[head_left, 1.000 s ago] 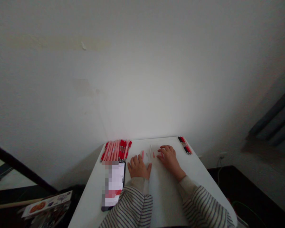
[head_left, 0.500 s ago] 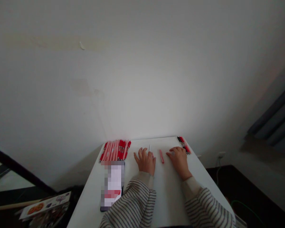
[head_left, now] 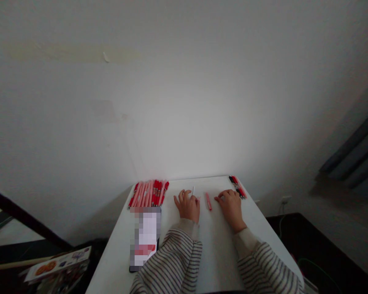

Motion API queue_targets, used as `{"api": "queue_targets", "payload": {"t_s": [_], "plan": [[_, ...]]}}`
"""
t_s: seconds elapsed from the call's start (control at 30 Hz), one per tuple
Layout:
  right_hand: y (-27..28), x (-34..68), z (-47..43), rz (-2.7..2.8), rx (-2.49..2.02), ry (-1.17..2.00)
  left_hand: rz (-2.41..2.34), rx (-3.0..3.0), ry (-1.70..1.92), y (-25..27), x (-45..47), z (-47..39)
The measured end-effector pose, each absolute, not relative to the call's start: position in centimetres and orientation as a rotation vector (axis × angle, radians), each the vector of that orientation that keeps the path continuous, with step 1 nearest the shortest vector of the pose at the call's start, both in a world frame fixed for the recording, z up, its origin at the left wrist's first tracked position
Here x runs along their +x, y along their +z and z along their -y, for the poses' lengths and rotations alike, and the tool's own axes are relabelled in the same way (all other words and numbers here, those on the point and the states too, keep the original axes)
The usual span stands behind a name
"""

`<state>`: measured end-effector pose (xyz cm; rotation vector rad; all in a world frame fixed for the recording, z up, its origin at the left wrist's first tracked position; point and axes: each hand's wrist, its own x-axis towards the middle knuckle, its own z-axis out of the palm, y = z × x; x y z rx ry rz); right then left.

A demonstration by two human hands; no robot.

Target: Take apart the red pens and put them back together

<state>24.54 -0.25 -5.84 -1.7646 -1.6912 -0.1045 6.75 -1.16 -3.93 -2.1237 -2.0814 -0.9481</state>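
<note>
A thin white stick [head_left: 194, 190] points toward the wall from between the index finger and thumb of my left hand [head_left: 189, 209]. Its lower end is hidden, and a small pinkish bit shows beside the thumb. The other fingers of that hand are spread and bent over the table. Between my hands lies a pink pen barrel [head_left: 208, 201], touched by neither. My right hand [head_left: 232, 207] rests to the right of it with thumb and index fingertips brought together; whatever they may hold is too small to make out.
Many pink and red pens [head_left: 149, 194] lie side by side at the table's back left. Below them is a phone [head_left: 147, 234] with a blurred screen. A few red and black pens [head_left: 237, 187] lie along the back right edge. The wall [head_left: 184, 102] stands behind the table [head_left: 219, 253].
My left hand has shifted very slightly, with its fingers a little more bent. My right hand, the pink barrel and the pens stay practically where they were.
</note>
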Motion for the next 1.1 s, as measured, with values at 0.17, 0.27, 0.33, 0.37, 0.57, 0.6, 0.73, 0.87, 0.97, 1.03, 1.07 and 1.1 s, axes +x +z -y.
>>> {"api": "queue_targets", "payload": {"t_s": [0.17,0.27,0.33,0.37,0.57,0.6,0.73,0.87,0.97,1.03,1.07,1.1], "plan": [[-6.5,24.8,0.0,1.673,-1.727,-0.100,2.025,-2.144,-1.069,-4.5,6.3,0.9],[-6.9,25.0,-0.3,1.668,-1.665,-0.116,2.012,-2.158,-1.127,-4.7,6.2,0.8],[-6.9,25.0,-0.4,1.649,-1.617,-0.147,2.013,-2.166,-1.162,-4.8,6.2,0.8],[-6.8,24.9,-0.4,1.645,-1.588,-0.165,2.013,-2.174,-1.176,-4.8,6.2,0.8],[-6.3,23.8,0.0,1.719,-1.416,-0.181,1.984,-2.230,-1.208,-4.6,6.3,1.0],[-6.3,23.7,0.1,1.730,-1.399,-0.169,1.977,-2.244,-1.207,-4.5,6.3,1.0],[-6.5,23.4,0.0,1.760,-1.360,-0.124,1.970,-2.259,-1.226,-4.3,6.4,1.2],[-6.4,23.2,0.2,1.777,-1.348,-0.090,1.953,-2.266,-1.241,-4.3,6.4,1.2],[-6.1,23.1,0.4,1.781,-1.340,-0.075,1.935,-2.280,-1.229,-4.5,6.4,1.2],[-6.1,23.0,0.4,1.779,-1.338,-0.070,1.920,-2.282,-1.227,-4.6,6.5,1.2],[-6.1,23.0,0.4,1.778,-1.336,-0.070,1.912,-2.274,-1.230,-4.7,6.5,1.1],[-6.1,23.0,0.4,1.777,-1.335,-0.072,1.901,-2.264,-1.234,-4.8,6.6,1.1]]}}
